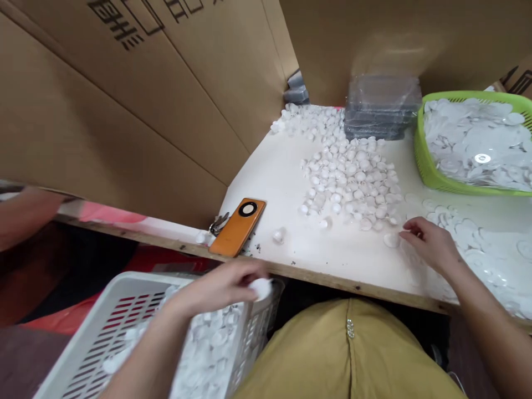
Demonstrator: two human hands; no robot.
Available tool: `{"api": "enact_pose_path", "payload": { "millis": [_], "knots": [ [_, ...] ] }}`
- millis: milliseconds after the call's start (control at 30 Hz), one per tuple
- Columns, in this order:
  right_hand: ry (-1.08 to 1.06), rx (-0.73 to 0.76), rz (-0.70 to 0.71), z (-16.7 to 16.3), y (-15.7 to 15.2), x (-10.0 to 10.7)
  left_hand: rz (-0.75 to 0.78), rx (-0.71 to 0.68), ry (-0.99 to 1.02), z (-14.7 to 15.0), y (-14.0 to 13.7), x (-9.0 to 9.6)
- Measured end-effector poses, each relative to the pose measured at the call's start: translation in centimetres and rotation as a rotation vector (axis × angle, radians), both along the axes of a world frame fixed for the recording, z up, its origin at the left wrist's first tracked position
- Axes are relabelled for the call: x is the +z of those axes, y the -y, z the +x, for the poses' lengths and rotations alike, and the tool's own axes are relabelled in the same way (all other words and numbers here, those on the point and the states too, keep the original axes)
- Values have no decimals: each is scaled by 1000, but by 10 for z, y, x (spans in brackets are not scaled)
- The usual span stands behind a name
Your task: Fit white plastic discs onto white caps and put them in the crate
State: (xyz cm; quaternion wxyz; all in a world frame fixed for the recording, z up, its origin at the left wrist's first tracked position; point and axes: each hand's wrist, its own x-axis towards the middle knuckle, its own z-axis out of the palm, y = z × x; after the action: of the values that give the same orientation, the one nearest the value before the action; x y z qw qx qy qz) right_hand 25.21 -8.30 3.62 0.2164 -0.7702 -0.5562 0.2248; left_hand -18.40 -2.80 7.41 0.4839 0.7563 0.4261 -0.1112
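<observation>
Over the edge of a white slotted basket point(112, 277), my left hand point(224, 288) pinches a small round white plastic cap point(261, 289); the hand is slightly blurred. On the tabletop, my right hand point(434, 244) has thumb and forefinger closed at the rim of a thin white plastic disc point(391, 240). Just beyond it spreads a heap of small white caps point(353, 183). To the right of that hand lie scattered thin, clear-white discs point(469, 238). Many white caps point(216, 343) fill the basket beneath my left forearm.
An orange phone point(236, 230) lies at the table's front edge beside keys point(219, 223). A green basket point(424, 160) of white discs stands at right, next to stacked plastic-wrapped grey packs point(380, 108). Cardboard point(166, 111) walls the left and back. Another person's arm point(29, 213) shows far left.
</observation>
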Motion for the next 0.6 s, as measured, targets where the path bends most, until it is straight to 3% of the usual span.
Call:
{"api": "enact_pose_path", "payload": {
  "millis": [67, 133, 200, 233, 300, 433, 533, 600],
  "knots": [
    [153, 21, 23, 20, 0, -7, 23, 127, -353, -71, 13, -6],
    [211, 64, 12, 31, 0, -16, 55, 208, -679, -123, 27, -16],
    [246, 102, -3, 34, 1, -25, 95, 261, -800, -143, 37, -21],
    [264, 115, -9, 34, 2, -29, 130, 285, -776, -139, 38, -19],
    [287, 133, -22, 33, 3, -33, 256, 345, -606, -105, 33, -12],
    [287, 138, -33, 32, 0, -30, 596, 409, -109, 23, 2, -6],
    [270, 133, -13, 31, -2, -23, 717, 259, 61, 106, -23, -20],
    [231, 112, -31, 31, -2, -19, 727, 125, 32, 138, -35, -32]
  ]
}}
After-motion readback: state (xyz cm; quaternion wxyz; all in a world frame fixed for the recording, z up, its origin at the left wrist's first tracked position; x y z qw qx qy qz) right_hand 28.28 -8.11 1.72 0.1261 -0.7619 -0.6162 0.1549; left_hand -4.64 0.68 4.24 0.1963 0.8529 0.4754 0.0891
